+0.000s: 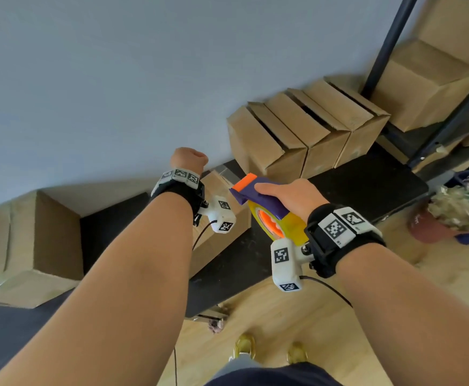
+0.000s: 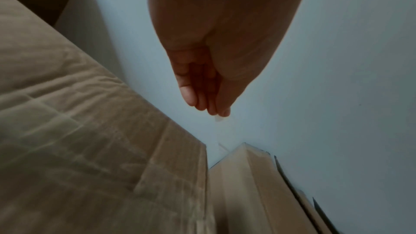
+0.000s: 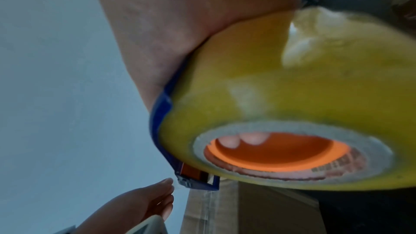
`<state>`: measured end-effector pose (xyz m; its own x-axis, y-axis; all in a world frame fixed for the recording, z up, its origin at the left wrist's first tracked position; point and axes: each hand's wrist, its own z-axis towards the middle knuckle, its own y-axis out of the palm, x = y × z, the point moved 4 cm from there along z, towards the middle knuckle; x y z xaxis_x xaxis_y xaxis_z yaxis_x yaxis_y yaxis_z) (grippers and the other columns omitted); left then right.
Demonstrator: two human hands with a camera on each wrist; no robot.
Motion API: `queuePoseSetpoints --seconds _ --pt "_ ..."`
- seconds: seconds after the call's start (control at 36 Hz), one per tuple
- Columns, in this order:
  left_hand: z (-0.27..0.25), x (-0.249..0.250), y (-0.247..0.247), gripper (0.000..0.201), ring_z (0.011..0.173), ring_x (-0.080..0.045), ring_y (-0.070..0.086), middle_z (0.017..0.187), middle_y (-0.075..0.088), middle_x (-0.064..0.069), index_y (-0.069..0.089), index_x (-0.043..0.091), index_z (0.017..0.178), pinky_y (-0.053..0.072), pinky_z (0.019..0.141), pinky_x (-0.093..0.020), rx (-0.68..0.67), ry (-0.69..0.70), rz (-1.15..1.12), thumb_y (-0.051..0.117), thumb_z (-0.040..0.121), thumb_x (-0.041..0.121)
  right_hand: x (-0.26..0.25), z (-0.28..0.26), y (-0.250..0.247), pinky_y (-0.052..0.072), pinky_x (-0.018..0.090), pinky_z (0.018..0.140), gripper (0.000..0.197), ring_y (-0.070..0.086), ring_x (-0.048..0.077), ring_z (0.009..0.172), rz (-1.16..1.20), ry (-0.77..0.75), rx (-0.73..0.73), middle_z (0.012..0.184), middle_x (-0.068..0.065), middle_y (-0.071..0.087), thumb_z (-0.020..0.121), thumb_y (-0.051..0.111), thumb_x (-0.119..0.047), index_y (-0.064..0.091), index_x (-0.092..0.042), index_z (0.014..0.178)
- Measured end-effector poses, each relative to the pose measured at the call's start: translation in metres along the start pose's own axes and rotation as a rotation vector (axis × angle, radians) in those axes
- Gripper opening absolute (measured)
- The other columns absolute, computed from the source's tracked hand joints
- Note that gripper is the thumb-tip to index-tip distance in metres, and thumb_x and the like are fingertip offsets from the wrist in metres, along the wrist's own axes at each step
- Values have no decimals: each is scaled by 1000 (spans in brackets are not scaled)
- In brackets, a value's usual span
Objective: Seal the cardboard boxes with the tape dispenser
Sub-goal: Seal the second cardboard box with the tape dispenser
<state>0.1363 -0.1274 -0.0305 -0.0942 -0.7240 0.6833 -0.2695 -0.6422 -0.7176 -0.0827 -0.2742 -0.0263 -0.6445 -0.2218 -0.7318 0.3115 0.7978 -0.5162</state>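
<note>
My right hand (image 1: 291,196) grips a purple and orange tape dispenser (image 1: 266,207) loaded with a yellow tape roll (image 3: 292,95), held above the black table (image 1: 367,176). Its orange front points at a cardboard box (image 1: 219,190) that stands between my hands, mostly hidden by my left wrist. My left hand (image 1: 188,160) is raised just left of the dispenser's front. In the left wrist view its fingertips (image 2: 211,106) pinch a clear tape end (image 2: 219,118) above the box (image 2: 90,149). The right wrist view shows the left hand (image 3: 146,200) beside the dispenser's cutter (image 3: 198,182).
A row of open-flapped boxes (image 1: 297,135) lines the wall on the table, and a taped box (image 1: 32,246) stands at the left. A black metal rack (image 1: 389,43) with more boxes (image 1: 436,79) is at the right, beside a potted plant (image 1: 450,215) on the wooden floor.
</note>
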Motion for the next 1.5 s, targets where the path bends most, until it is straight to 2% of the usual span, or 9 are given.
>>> queuePoseSetpoints --seconds 0.19,0.33,0.47,0.67,0.78,1.0,1.25,1.36,1.5 --pt "16 -8 15 15 78 -17 56 83 62 -3 73 8 91 42 68 -23 -54 31 77 59 89 14 0 11 13 49 32 77 60 64 22 89 -21 67 23 100 10 69 75 71 -59 65 -6 102" --pt "24 -16 22 29 65 -15 53 66 56 4 57 19 61 38 50 -16 -110 36 53 57 88 9 1 15 16 47 29 73 62 65 22 89 -1 97 31 100 11 69 76 70 -59 65 -6 107" --pt "27 -22 31 16 82 -20 61 93 68 -6 74 6 92 46 69 -26 -153 15 58 60 88 12 7 18 23 46 27 72 66 64 21 90 6 130 18 99 9 68 74 69 -62 64 -7 111" --pt "17 -27 38 35 115 -26 58 125 61 -8 53 10 133 48 84 -27 -205 7 132 46 99 14 10 21 25 45 25 70 63 62 18 88 21 146 34 99 7 66 76 69 -60 61 -10 112" --pt "12 -26 41 28 108 -27 61 116 64 -10 57 7 123 48 86 -32 -225 103 293 45 97 7 12 23 25 45 25 70 64 62 19 89 20 157 26 100 7 66 76 69 -61 60 -10 113" --pt "7 -30 40 28 106 -35 57 119 57 -21 55 -2 117 44 82 -36 -135 -28 173 38 98 10 15 22 25 48 27 74 64 63 20 91 50 167 23 101 8 67 75 70 -62 61 -10 112" --pt "-17 -15 49 33 102 -30 55 110 60 -11 70 15 106 45 78 -33 -4 284 406 39 94 11 21 17 25 51 33 79 59 65 22 87 85 141 30 95 9 69 73 71 -61 64 -9 101" --pt "-37 -22 56 35 121 -25 48 129 55 -7 58 10 128 41 99 -38 -11 409 498 39 99 19 23 16 25 52 33 77 63 66 23 87 115 133 20 96 9 70 71 72 -62 66 -8 102" --pt "-56 -32 63 55 148 -24 1 161 0 -5 6 13 153 8 120 -47 -145 294 645 26 104 23 20 13 27 47 29 71 63 64 22 88 147 105 5 101 9 68 74 72 -59 65 -8 109"
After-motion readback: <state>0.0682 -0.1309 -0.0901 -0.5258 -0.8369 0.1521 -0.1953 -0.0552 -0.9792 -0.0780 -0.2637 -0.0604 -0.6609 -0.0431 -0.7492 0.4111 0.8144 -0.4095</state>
